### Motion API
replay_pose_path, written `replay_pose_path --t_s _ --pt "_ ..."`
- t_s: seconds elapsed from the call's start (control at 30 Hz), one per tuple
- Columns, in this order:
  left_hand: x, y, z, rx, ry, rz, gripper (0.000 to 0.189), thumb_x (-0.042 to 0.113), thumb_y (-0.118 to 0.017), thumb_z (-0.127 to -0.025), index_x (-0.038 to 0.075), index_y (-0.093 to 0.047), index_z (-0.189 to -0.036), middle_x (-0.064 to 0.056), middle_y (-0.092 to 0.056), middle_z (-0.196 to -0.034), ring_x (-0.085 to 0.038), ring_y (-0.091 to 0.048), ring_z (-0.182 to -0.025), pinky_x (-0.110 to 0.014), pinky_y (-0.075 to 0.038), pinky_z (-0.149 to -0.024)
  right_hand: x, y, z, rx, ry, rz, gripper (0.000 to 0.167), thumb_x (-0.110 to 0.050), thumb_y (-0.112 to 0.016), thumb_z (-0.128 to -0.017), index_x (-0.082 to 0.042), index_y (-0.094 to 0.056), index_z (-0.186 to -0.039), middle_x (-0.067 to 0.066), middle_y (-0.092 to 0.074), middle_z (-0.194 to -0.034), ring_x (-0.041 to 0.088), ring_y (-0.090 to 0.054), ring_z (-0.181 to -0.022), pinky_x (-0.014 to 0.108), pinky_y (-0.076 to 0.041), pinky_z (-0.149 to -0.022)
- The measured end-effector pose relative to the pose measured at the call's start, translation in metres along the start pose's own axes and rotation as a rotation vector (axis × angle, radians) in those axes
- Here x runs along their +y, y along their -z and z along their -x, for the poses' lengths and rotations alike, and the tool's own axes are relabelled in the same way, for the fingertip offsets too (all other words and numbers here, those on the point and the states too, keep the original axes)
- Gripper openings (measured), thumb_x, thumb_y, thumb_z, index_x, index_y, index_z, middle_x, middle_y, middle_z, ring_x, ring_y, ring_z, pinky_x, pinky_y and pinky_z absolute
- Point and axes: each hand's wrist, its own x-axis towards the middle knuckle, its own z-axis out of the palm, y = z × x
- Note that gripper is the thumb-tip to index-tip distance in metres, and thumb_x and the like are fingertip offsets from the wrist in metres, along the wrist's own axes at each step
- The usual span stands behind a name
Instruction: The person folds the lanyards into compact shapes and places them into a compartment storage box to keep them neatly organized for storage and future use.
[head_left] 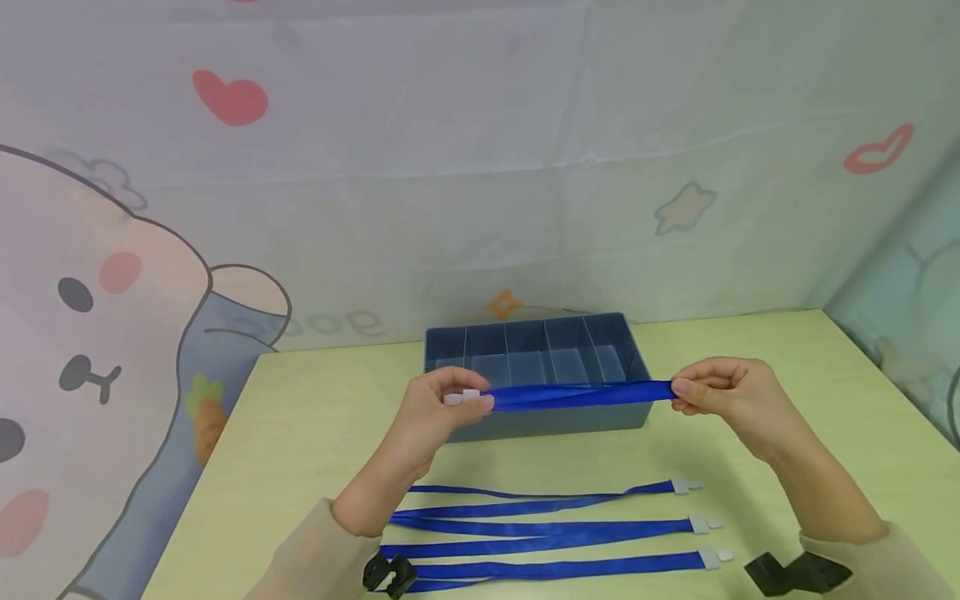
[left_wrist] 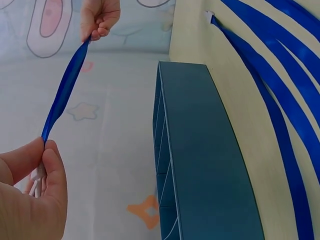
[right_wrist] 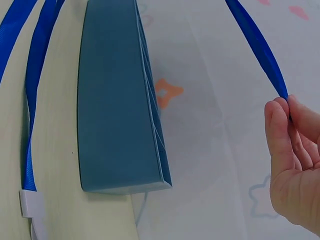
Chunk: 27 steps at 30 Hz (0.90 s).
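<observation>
A blue lanyard is stretched level between both hands, raised in front of the compartment box. My left hand pinches its left end, where a white plastic clip shows between thumb and fingers. The opposite end is pinched by the thumb and fingers of my right hand. In the left wrist view the strap looks slightly twisted along its length. Several more blue lanyards lie side by side on the table below, their white clips pointing right.
Behind the hands stands a blue-grey box with a row of open compartments. It sits on a pale yellow table near a printed cloth backdrop. Black wrist mounts are worn at both sleeves.
</observation>
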Motion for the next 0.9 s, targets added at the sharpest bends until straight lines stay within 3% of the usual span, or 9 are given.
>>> replay_pose_path --t_s 0.27,0.5,0.7,0.9 --pt "0.001 -0.003 -0.002 0.005 -0.004 0.023 0.018 0.001 -0.068 -0.083 -0.002 -0.064 -0.1 -0.013 -0.06 -0.098 -0.022 -0.06 -0.085 -0.032 -0.053 -0.077 0.0 0.005 0.0 0.003 -0.048 -0.024 0.017 0.001 -0.06 -0.089 -0.01 -0.073 -0.086 0.002 -0.071 -0.079 0.014 -0.068 -0.071 0.026 -0.055 -0.067" --pt "0.002 -0.004 -0.004 0.01 -0.013 0.015 0.018 0.002 -0.069 -0.082 0.0 -0.065 -0.1 -0.012 -0.058 -0.102 -0.023 -0.058 -0.087 -0.034 -0.052 -0.077 0.002 0.011 -0.001 -0.078 -0.023 -0.148 0.024 0.007 -0.053 -0.091 -0.007 -0.073 -0.091 0.005 -0.071 -0.083 0.014 -0.069 -0.073 0.025 -0.054 -0.069" --pt "0.003 -0.008 -0.005 0.038 -0.042 -0.008 0.017 0.002 -0.069 -0.082 0.001 -0.066 -0.099 -0.012 -0.057 -0.106 -0.024 -0.056 -0.087 -0.033 -0.05 -0.073 -0.001 0.008 -0.002 0.004 -0.012 0.002 0.018 0.001 -0.059 -0.089 -0.01 -0.073 -0.088 0.002 -0.071 -0.081 0.014 -0.068 -0.072 0.025 -0.055 -0.068" --pt "0.004 -0.012 -0.005 0.056 -0.048 -0.017 0.018 0.003 -0.069 -0.081 0.0 -0.066 -0.099 -0.012 -0.057 -0.107 -0.024 -0.056 -0.087 -0.031 -0.051 -0.072 -0.007 0.003 0.001 0.066 0.006 0.079 0.014 0.0 -0.062 -0.088 -0.009 -0.073 -0.086 0.0 -0.071 -0.077 0.013 -0.067 -0.069 0.023 -0.055 -0.066"
